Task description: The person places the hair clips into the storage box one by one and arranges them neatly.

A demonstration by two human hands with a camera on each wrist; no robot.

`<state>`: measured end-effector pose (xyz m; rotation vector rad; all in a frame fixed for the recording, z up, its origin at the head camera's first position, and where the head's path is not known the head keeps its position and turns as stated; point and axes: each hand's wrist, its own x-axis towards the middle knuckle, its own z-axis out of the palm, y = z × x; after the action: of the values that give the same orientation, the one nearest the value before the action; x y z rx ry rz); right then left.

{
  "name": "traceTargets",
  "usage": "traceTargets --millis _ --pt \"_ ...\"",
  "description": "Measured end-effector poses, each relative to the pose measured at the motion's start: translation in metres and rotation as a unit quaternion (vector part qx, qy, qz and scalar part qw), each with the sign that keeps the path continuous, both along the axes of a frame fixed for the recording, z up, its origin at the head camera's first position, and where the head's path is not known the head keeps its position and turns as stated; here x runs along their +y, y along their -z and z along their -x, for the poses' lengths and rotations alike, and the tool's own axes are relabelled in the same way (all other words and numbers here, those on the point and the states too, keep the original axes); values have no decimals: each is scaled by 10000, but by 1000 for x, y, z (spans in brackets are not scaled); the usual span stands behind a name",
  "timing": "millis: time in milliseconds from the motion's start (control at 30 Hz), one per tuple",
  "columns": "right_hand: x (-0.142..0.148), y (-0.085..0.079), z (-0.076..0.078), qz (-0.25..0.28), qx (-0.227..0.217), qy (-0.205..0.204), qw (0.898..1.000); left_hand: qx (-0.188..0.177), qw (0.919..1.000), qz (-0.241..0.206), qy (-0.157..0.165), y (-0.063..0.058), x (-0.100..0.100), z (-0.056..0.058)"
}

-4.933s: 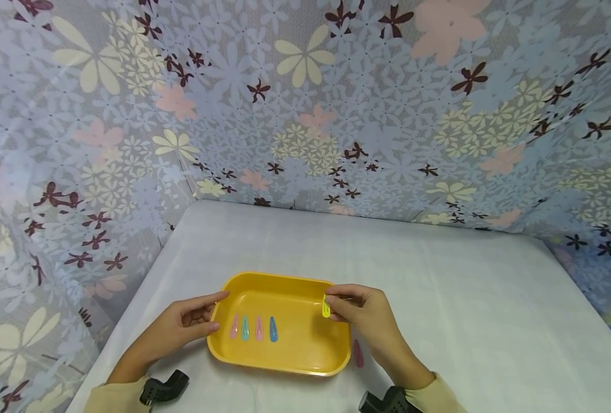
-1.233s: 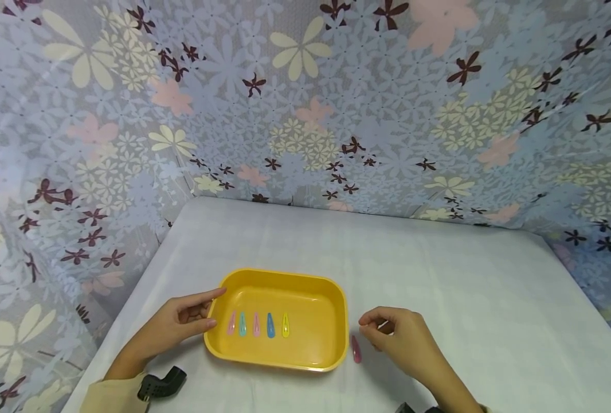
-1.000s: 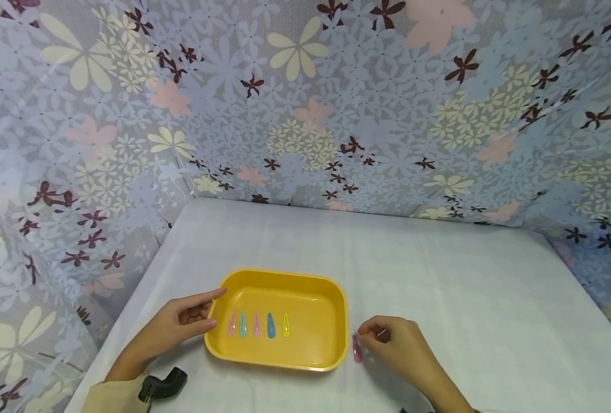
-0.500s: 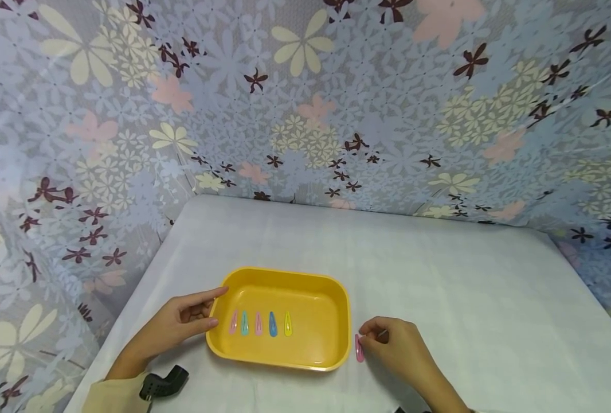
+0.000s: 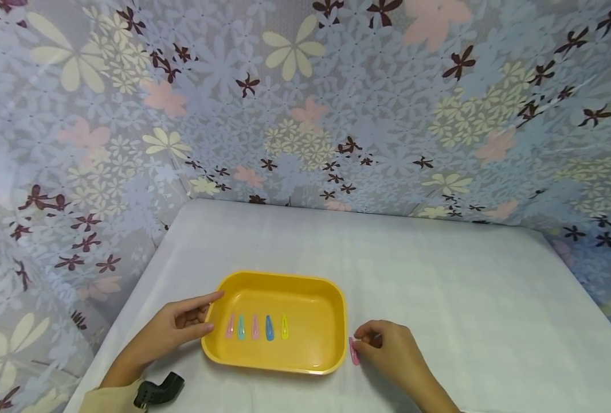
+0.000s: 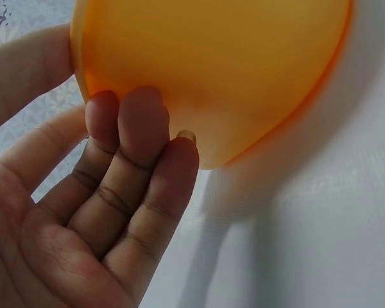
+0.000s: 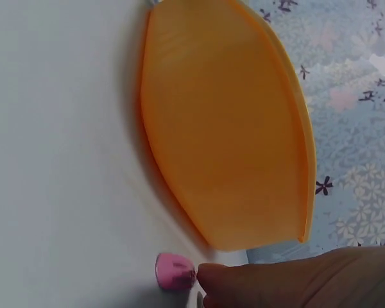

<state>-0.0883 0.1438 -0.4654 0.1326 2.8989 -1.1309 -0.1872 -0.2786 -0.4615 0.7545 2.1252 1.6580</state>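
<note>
A yellow tray (image 5: 305,344) stands on the table, and my left hand (image 5: 184,321) holds its left end, index finger and thumb at the rim. In the left wrist view, other fingers (image 6: 144,122) rest against the tray's outer wall (image 6: 224,70). Inside the tray lie several snap hair clips in a row: pink, teal (image 5: 241,327), pink, blue (image 5: 269,328) and yellow (image 5: 284,327). Beside the tray's right end, my right hand (image 5: 390,350) pinches a darker pink hair clip (image 5: 354,353) at table level. The right wrist view shows that clip (image 7: 174,271) at a fingertip, partly hidden.
White cloth covers the table (image 5: 465,304). A flowered fabric (image 5: 305,103) rises behind and at both sides. A black wrist device (image 5: 158,391) sits at the left sleeve. The tray's right half is bare floor.
The yellow clip, held over the tray in the oldest frame, now lies at the right end of the row. My right hand has moved down to the pink clip outside and taken hold of it.
</note>
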Motion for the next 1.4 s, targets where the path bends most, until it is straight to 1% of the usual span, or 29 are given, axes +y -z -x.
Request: traceTargets --millis 67,133,200,300,367,667,967,1167,1400 --pt "-2 1 0 83 19 -66 9999 -1 10000 -12 7 0 -1 0" --pt "-4 1 0 142 8 -119 9998 -106 9999 32 -49 0 -1 -1" --pt "-6 2 -1 203 -5 -171 9996 -120 9999 26 -38 0 -2 -1" --pt "-8 1 -2 202 3 -206 9996 -105 9999 21 -29 0 -1 -1" --pt "-7 0 -2 190 25 -231 9995 -12 10000 -36 37 1 0 0" --pt "-7 -1 -2 279 11 -183 9994 26 10000 -1 4 0 1 0" --pt "-10 -2 -4 278 -19 -114 9995 77 9999 -93 104 2 -1 0" --pt "-10 -2 -4 278 50 -129 9995 109 9999 -54 73 2 0 0" --pt "-9 -1 -4 319 30 -162 9994 -46 10000 23 -21 0 0 -1"
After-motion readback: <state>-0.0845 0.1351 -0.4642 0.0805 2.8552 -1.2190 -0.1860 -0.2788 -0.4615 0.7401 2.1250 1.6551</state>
